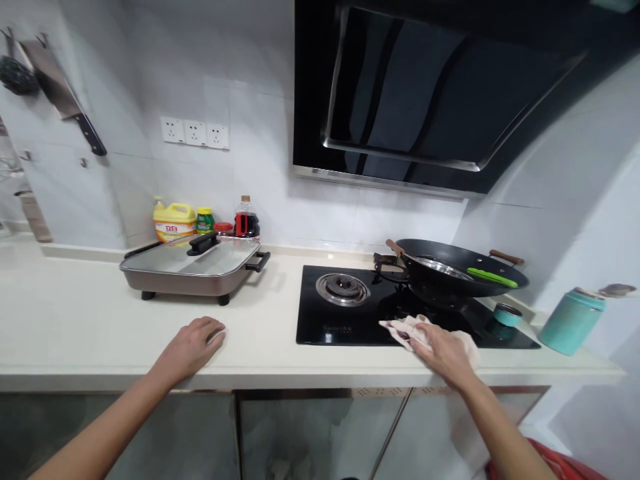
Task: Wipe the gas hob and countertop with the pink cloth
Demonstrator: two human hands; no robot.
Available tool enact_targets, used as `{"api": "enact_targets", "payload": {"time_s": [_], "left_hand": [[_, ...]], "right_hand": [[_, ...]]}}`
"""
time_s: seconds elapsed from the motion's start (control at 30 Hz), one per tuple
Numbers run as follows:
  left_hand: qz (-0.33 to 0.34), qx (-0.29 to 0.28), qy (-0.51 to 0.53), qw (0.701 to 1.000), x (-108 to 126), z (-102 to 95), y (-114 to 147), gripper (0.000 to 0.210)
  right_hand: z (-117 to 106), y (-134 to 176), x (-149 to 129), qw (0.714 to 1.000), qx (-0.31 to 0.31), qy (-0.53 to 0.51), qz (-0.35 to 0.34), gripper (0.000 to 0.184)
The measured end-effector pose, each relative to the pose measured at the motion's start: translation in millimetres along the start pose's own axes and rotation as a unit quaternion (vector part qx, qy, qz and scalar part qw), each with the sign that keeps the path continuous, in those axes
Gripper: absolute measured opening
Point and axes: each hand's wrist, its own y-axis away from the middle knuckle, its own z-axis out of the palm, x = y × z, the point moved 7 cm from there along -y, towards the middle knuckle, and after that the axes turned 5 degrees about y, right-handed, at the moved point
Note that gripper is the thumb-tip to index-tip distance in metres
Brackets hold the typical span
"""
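Pressing crumpled off-white cloth (pixel 407 326) onto glossy black glass hob (pixel 320 320)

Working at smooth cream countertop (pixel 265 327), below white-tiled wall (pixel 265 167). Clutching the dark-patched cloth under bare, bent-fingered right hand (pixel 445 352), lengthwise left-right along hob's front edge, pointed corner leftward. Resting loosely curled bare left hand (pixel 194 347) on countertop.

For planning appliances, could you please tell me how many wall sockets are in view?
3: the left socket, middle socket and right socket sit in a row on the wall. Others may be hidden behind the range hood.
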Motion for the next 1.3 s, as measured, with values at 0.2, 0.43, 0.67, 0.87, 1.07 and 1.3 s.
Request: {"api": "enact_targets", "payload": {"time_s": [0.2,0.43,0.67,0.87,1.07,1.3], "left_hand": [[-0.005,0.0,0.001,1.0,-2,2.1,1,0.043],[-0.006,-0.007,-0.006,1.0,2,2.1,2,0.042],[-0.004,-0.016,-0.018,1.0,3,4.5,0,0.046],[-0.009,-0.022,-0.014,1.0,2,5.0,0,0.045],[0.0,-0.002,-0.001,1.0,2,5.7,3,0.04],[0.002,-0.01,-0.003,1.0,2,7.8,6,0.035]], "right_hand": [[-5,2,76,0.981,-0.003,0.088,0.174,0.066],[-6,19,54,0.971,-0.033,0.125,0.202,0.072],[-15,16,-70,0.985,-0.021,0.122,0.119,0.055],[-24,13,-225,0.999,-0.017,0.043,-0.026,0.04],[-25,17,-357,0.987,-0.032,-0.106,-0.117,0.031],[-35,-43,-343,0.924,-0.065,-0.377,-0.031,0.046]]}}
